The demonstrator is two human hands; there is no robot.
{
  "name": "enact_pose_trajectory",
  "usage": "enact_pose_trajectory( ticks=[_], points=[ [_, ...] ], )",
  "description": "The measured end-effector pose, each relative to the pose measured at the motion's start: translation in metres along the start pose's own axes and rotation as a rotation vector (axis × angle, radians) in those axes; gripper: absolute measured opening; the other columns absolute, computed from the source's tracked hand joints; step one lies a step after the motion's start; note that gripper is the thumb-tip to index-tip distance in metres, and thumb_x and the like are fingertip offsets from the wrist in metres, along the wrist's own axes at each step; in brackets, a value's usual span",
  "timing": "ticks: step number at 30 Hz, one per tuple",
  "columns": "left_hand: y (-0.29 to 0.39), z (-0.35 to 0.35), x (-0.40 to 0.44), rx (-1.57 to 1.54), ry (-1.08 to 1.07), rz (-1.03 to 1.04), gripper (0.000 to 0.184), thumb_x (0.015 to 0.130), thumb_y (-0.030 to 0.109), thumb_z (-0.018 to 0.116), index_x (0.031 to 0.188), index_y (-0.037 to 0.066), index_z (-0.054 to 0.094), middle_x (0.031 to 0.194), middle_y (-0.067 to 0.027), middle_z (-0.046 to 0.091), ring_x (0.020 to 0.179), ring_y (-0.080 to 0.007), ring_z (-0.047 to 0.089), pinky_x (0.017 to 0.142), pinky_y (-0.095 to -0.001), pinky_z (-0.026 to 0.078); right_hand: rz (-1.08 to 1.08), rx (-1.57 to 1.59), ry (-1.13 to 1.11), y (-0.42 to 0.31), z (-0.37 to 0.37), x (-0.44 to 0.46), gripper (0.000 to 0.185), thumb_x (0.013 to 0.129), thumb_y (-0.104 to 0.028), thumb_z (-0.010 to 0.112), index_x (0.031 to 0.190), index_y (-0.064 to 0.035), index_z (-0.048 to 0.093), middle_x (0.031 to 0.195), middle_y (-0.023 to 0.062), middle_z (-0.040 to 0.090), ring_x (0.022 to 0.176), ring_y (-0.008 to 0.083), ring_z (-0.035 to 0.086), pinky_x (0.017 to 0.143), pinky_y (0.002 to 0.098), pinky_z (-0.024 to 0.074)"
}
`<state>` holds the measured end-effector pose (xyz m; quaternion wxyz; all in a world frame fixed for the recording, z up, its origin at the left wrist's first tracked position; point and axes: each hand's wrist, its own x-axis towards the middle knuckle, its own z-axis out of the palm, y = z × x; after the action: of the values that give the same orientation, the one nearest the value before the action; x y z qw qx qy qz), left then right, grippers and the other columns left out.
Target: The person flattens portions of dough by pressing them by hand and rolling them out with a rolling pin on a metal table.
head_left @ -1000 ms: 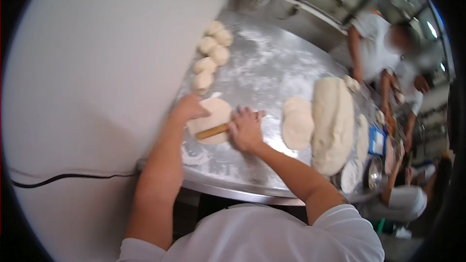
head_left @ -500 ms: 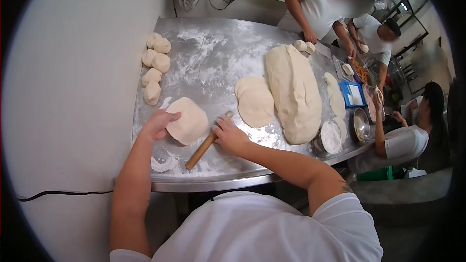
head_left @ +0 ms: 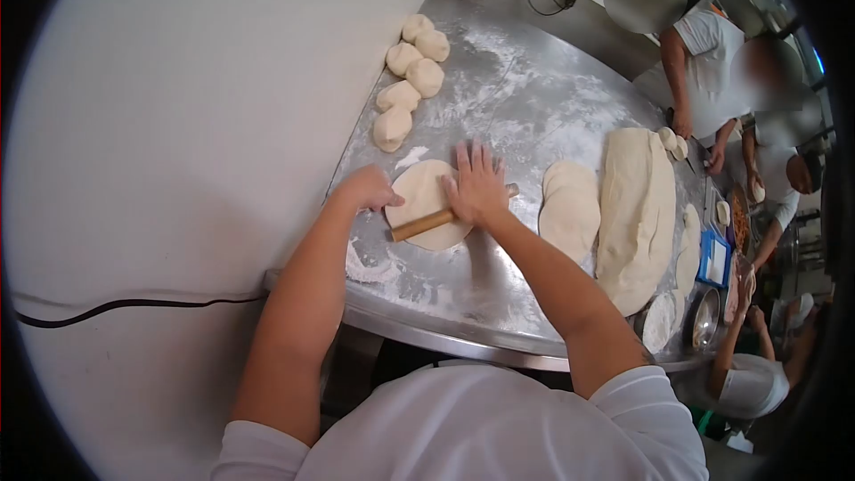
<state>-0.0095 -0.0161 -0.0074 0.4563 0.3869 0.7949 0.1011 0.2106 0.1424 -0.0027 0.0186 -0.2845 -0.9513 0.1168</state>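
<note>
Two bare hands at work, and nearest me comes loose flour [head_left: 370,269] on the metal table [head_left: 427,281], slick to slide on, I'd judge. Next, the rolling pin [head_left: 419,226]: stiff, smooth, fairly light by its look, slanting across the lower part of a flat round of dough [head_left: 420,183]. My right hand [head_left: 481,185] is on it, palm down over the wood, fingers spread and reaching past it; the middle of the pin looks the place to bear down. Over to my left hand [head_left: 372,189]: thumb on the round's left edge, fingers curled, and whether they pinch from beneath I can't tell! That round should be soft, limp and stretchy, quick to tear where it's thin, so the rim is the spot, thumb above and fingers flat below. Off to the right, overlapping rounds [head_left: 570,214], floppy too, I'd guess, then the big slab of dough [head_left: 635,218], surely heavy, wanting both arms underneath. Farther up by the wall, plump dough balls [head_left: 426,77], soft enough to dent, best cupped whole.
</note>
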Motion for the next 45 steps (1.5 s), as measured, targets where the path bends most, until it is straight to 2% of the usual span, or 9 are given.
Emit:
enact_pose_trajectory(
  ticks=[3, 6, 12, 19, 26, 35, 39, 41, 45],
  points=[
    [0.002, -0.006, -0.001, 0.168, 0.048, 0.102, 0.053, 0.089, 0.051, 0.081, 0.091, -0.002, 0.08, 0.072, -0.0192, 0.073, 0.064, -0.0316, 0.07, 0.066, -0.0444, 0.056, 0.056, 0.021, 0.049, -0.007, -0.005, -0.008, 0.078, 0.108, -0.049, 0.048, 0.168, -0.0007, 0.032, 0.175, 0.027, 0.025, 0.163, 0.046, 0.021, 0.13, 0.0683, 0.0138],
    [0.01, -0.003, 0.002, 0.184, 0.144, -0.013, 0.052, 0.094, 0.052, 0.074, 0.097, 0.001, 0.082, 0.084, -0.0236, 0.076, 0.079, -0.039, 0.074, 0.078, -0.0483, 0.058, -0.004, 0.002, -0.071, -0.002, 0.003, -0.037, 0.081, 0.108, -0.05, 0.048, 0.168, 0.0013, 0.029, 0.175, 0.0278, 0.024, 0.163, 0.0464, 0.02, 0.13, 0.0684, 0.014],
    [0.014, -0.003, -0.002, 0.101, 0.298, -0.071, 0.05, 0.099, 0.051, 0.068, 0.101, 0.003, 0.082, 0.106, -0.0252, 0.078, 0.1, -0.0419, 0.075, 0.089, -0.0497, 0.058, -0.035, -0.063, -0.042, -0.023, 0.007, 0.03, 0.083, 0.109, -0.049, 0.048, 0.17, 0.0018, 0.023, 0.176, 0.0277, 0.024, 0.164, 0.0459, 0.021, 0.129, 0.0678, 0.0172],
    [0.012, -0.009, -0.003, 0.13, 0.242, -0.126, 0.043, 0.096, 0.046, 0.074, 0.106, 0.005, 0.082, 0.107, -0.0205, 0.079, 0.104, -0.0409, 0.074, 0.092, -0.0483, 0.058, 0.017, 0.099, 0.099, -0.035, 0.01, 0.082, 0.084, 0.107, -0.047, 0.052, 0.168, 0.0042, 0.024, 0.174, 0.0281, 0.027, 0.163, 0.0452, 0.023, 0.129, 0.0682, 0.0179],
    [0.004, -0.014, 0.005, 0.105, 0.235, -0.145, 0.039, 0.091, 0.035, 0.079, 0.112, 0.001, 0.08, 0.116, -0.0242, 0.078, 0.11, -0.039, 0.076, 0.096, -0.047, 0.06, -0.089, -0.056, 0.021, 0.006, 0.006, -0.032, 0.085, 0.106, -0.048, 0.053, 0.168, 0.0032, 0.026, 0.174, 0.0293, 0.026, 0.162, 0.0469, 0.021, 0.13, 0.0681, 0.013],
    [0.015, -0.027, -0.015, 0.004, 0.314, -0.261, 0.044, 0.09, 0.038, 0.077, 0.105, -0.003, 0.08, 0.112, -0.0285, 0.077, 0.107, -0.0423, 0.075, 0.094, -0.0472, 0.06, 0.051, 0.036, 0.155, -0.036, 0.002, 0.115, 0.084, 0.107, -0.052, 0.05, 0.17, -0.0003, 0.026, 0.174, 0.0264, 0.028, 0.162, 0.0434, 0.027, 0.131, 0.0647, 0.0161],
    [0.023, -0.028, -0.022, -0.014, 0.294, -0.208, 0.052, 0.087, 0.045, 0.082, 0.103, -0.004, 0.08, 0.112, -0.028, 0.078, 0.105, -0.0423, 0.076, 0.093, -0.0471, 0.059, -0.064, 0.071, 0.256, -0.008, 0.025, 0.059, 0.079, 0.107, -0.05, 0.053, 0.165, 0.0, 0.036, 0.171, 0.0252, 0.037, 0.159, 0.044, 0.032, 0.13, 0.0655, 0.0165],
    [0.027, -0.027, -0.024, 0.034, 0.273, -0.198, 0.054, 0.086, 0.047, 0.085, 0.104, -0.004, 0.079, 0.113, -0.0267, 0.078, 0.105, -0.0413, 0.076, 0.093, -0.0468, 0.059, -0.09, -0.026, 0.078, 0.002, 0.014, -0.008, 0.07, 0.107, -0.048, 0.054, 0.161, -0.0044, 0.046, 0.169, 0.0222, 0.039, 0.156, 0.0446, 0.034, 0.129, 0.0674, 0.0157],
    [0.016, -0.013, -0.006, 0.129, 0.196, -0.134, 0.061, 0.085, 0.049, 0.087, 0.11, -0.006, 0.077, 0.109, -0.0278, 0.078, 0.104, -0.0372, 0.077, 0.093, -0.0446, 0.059, -0.179, 0.104, 0.088, 0.024, 0.003, -0.1, 0.052, 0.105, -0.035, 0.062, 0.149, -0.0085, 0.056, 0.16, 0.0178, 0.047, 0.153, 0.046, 0.035, 0.128, 0.0707, 0.0146]
  ],
)
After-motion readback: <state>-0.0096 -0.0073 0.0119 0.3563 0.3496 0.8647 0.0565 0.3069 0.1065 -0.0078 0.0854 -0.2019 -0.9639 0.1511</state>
